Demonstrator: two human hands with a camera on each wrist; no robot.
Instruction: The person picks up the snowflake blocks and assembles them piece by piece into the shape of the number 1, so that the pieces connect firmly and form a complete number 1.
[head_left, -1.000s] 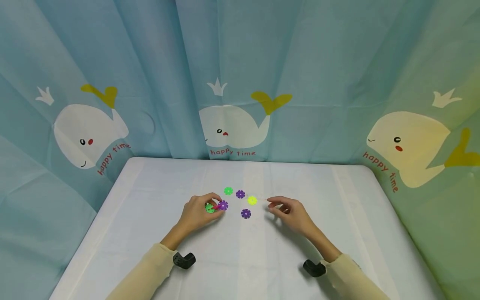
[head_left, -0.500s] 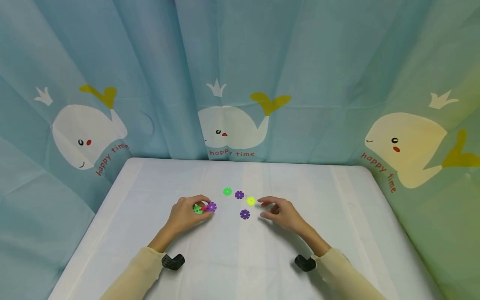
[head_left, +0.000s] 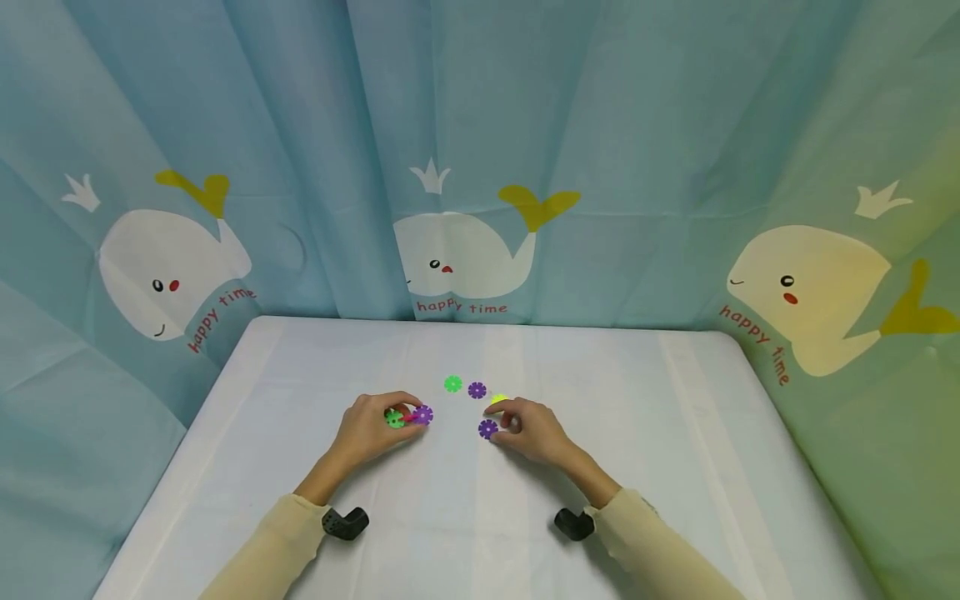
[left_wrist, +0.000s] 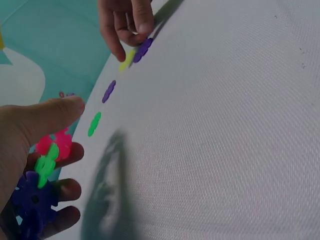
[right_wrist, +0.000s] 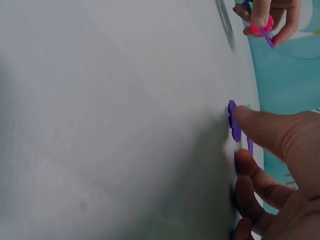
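Observation:
In the head view, my left hand (head_left: 369, 429) holds a joined chain of slotted flower-shaped discs above the table. It includes a green disc (head_left: 394, 420), a pink disc (left_wrist: 62, 144), a purple disc (head_left: 424, 414) and a dark blue disc (left_wrist: 36, 202). My right hand (head_left: 538, 435) is low over the table, its thumb and fingers spread around a loose purple disc (head_left: 487, 429). The thumb tip overlaps that disc's edge in the right wrist view, with the fingers apart from it. Behind the right fingers a yellow disc (head_left: 498, 399) is partly hidden.
A loose green disc (head_left: 453, 384) and another purple disc (head_left: 477, 390) lie flat farther back on the white-covered table (head_left: 637, 375). A blue curtain (head_left: 637, 125) with printed whales hangs behind the table. Each wrist wears a black device (head_left: 346, 523).
My right hand has moved left to the nearer purple disc, now covering part of the yellow one. My left hand shifted left with its joined discs, then stayed nearly still.

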